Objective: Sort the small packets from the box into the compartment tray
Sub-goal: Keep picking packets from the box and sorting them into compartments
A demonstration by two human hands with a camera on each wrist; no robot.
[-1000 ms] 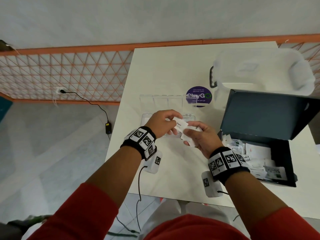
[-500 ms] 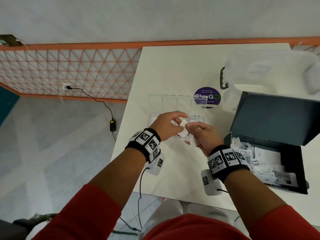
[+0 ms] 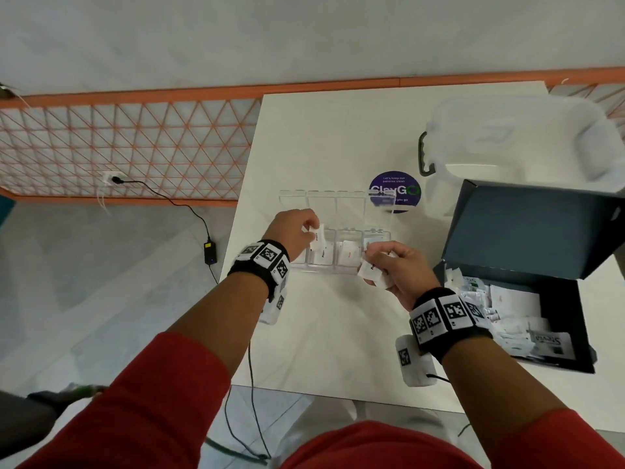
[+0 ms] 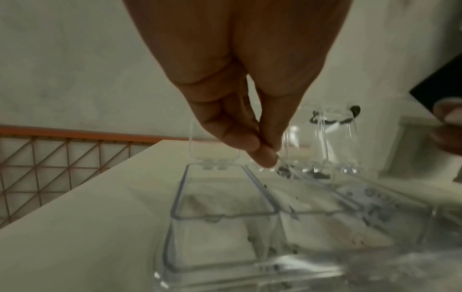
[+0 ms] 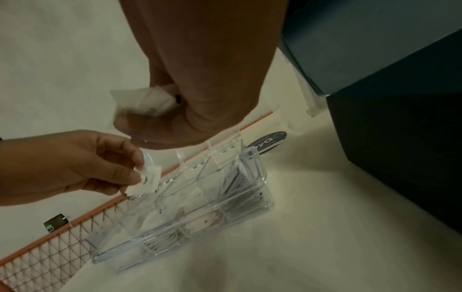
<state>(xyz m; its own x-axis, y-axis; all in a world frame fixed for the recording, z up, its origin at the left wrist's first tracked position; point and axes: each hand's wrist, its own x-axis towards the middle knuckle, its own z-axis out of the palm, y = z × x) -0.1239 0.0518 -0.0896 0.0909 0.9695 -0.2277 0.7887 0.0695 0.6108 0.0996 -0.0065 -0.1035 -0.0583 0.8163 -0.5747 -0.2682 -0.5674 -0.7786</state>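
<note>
A clear compartment tray [image 3: 338,269] [image 5: 262,177] with raised lids lies on the white table [image 3: 321,333]. My left hand [image 3: 306,233] [image 5: 135,177] pinches one small white packet [image 3: 318,240] [image 5: 147,180] just above the tray's second compartment from the left. My right hand [image 3: 378,265] [image 5: 155,118] grips a bunch of white packets [image 3: 372,274] [image 5: 147,100] at the tray's right end. The dark box [image 3: 558,319], its lid up, holds several loose packets [image 3: 500,313] to the right. White packets lie in some tray compartments. In the left wrist view the pinched packet is hidden behind the fingertips [image 4: 262,156].
A translucent plastic tub [image 3: 521,137] with a dark handle stands behind the box. A round purple sticker [image 3: 394,191] is on the table behind the tray. The table's left edge [image 3: 233,265] lies close to my left wrist; a cable hangs past the table's near edge.
The hands have drawn apart. My left hand took one packet leftwards over the tray; the right stayed at the tray's right end with the rest.
</note>
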